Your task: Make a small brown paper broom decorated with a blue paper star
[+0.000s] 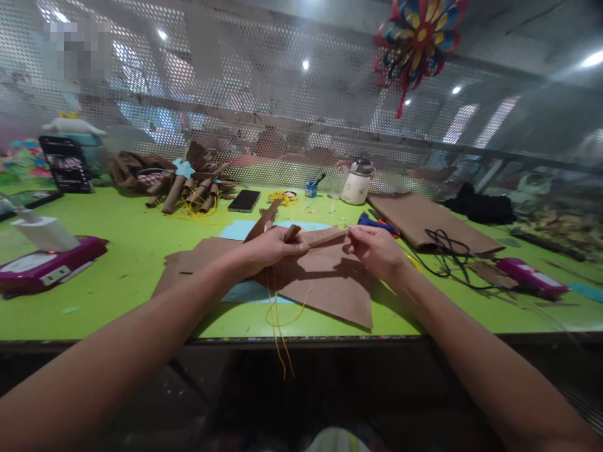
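"What is shown from the head camera?"

"A brown paper strip (pixel 328 239) is held between two bare hands above a lime-green surface (pixel 132 233). It is stretched roughly from side to side, with its right end higher or farther off; which of the two cannot be told."

"Which hand is nearer to it?"

"Neither; the strip is touched by both. It is placed to the right of the left hand (pixel 272 247) and to the left of the right hand (pixel 375 250), its long axis aligned from one grip to the other."

"How are the hands set?"

"The left is closed, the strip's near end pressed between thumb and fingers. A short brown fold (pixel 292 233) is seen poking up from that grip; whether it is joined to the strip cannot be told. By the right hand, the other end is pinched between thumb and fingertips."

"And around them?"

"Flat brown sheets (pixel 339 298) are spread below, over pale blue paper (pixel 235 230). Yellow string (pixel 277 314) is seen hanging below the left hand, past the surface's front edge. A blue-and-red tool (pixel 374 223) is seen just beyond the right hand, with a black phone (pixel 244 201) and a white bottle (pixel 357 188) placed farther back."
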A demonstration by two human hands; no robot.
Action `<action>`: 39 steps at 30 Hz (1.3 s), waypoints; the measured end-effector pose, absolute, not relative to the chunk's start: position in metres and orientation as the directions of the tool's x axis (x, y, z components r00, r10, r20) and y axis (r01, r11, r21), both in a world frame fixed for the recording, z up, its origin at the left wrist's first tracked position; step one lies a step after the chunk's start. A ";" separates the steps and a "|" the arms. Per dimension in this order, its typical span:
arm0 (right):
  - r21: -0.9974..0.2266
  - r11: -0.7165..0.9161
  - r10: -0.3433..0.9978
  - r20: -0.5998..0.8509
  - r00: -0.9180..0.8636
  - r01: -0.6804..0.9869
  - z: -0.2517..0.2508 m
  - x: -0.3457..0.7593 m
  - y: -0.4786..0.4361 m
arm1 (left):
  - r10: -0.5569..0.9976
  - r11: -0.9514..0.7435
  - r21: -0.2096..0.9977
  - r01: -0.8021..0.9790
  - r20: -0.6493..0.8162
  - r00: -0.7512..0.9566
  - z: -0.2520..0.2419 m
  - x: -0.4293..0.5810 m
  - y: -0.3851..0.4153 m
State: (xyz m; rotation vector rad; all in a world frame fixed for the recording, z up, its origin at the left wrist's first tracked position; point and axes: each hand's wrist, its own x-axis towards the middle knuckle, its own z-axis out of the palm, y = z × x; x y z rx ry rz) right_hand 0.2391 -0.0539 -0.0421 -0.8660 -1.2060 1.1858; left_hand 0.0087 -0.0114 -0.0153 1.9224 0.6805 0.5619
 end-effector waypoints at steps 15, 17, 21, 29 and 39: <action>-0.949 0.316 0.897 0.298 -0.326 0.005 -0.040 0.224 -0.069 | 0.563 -0.127 0.980 0.154 -0.057 0.825 -0.023 0.018 -0.020; -0.952 0.289 0.892 0.228 -0.390 0.105 -0.036 0.225 -0.071 | 0.695 -0.154 0.981 0.120 0.021 0.719 -0.022 0.017 -0.016; -0.740 0.447 0.833 0.139 -0.535 0.503 -0.028 0.221 -0.074 | 0.792 -0.311 0.938 0.150 0.169 0.586 -0.021 0.016 -0.012; -0.529 0.542 0.834 0.238 -0.498 0.654 -0.046 0.215 -0.061 | 0.588 -0.716 0.567 0.407 0.175 0.790 -0.036 0.020 -0.010; -0.477 0.608 0.793 0.328 -0.512 0.635 -0.057 0.215 -0.053 | 0.556 -0.746 0.509 0.429 0.122 0.822 -0.047 0.019 0.002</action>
